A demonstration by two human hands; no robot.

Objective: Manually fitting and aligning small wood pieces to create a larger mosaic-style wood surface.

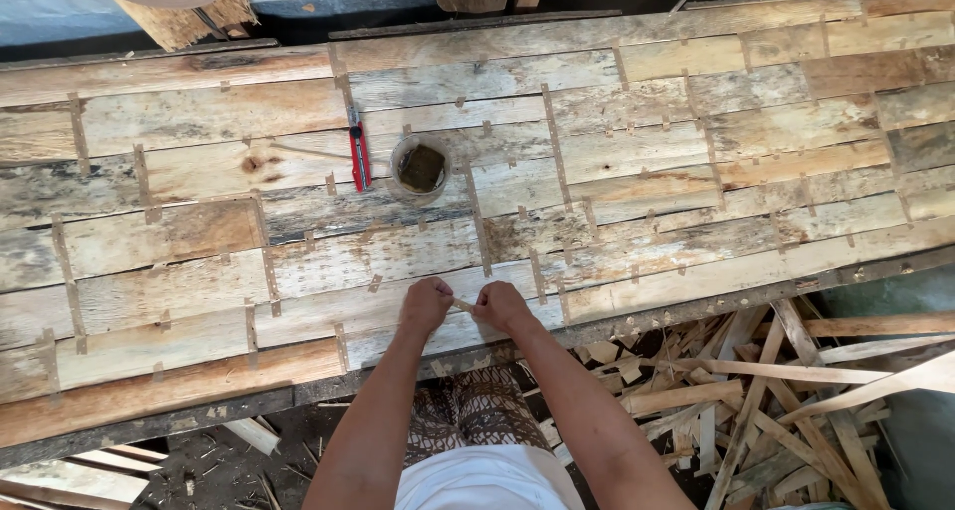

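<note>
Fingers (444, 301) of the left hand (426, 304) are curling shut and pinching one end of a small pale strip (464, 304), while the right hand (500, 306) is gripping the other end with its fingers closed too. Both hands are meeting knuckle to knuckle near the front edge of the surface (617, 152), with the strip lying between them just above the boards. That surface is showing as a wide sheet of thin wooden veneer pieces, patched together with many short strips of tape. Farther back, well apart from the hands, a red utility knife (358, 152) is lying flat, and just beside it a round pot (420, 169) with dark contents is standing upright. Below the front edge, to the right, a heap of wood offcuts (756, 391) is lying on the ground. Patterned fabric and a white garment are showing between the forearms.
</note>
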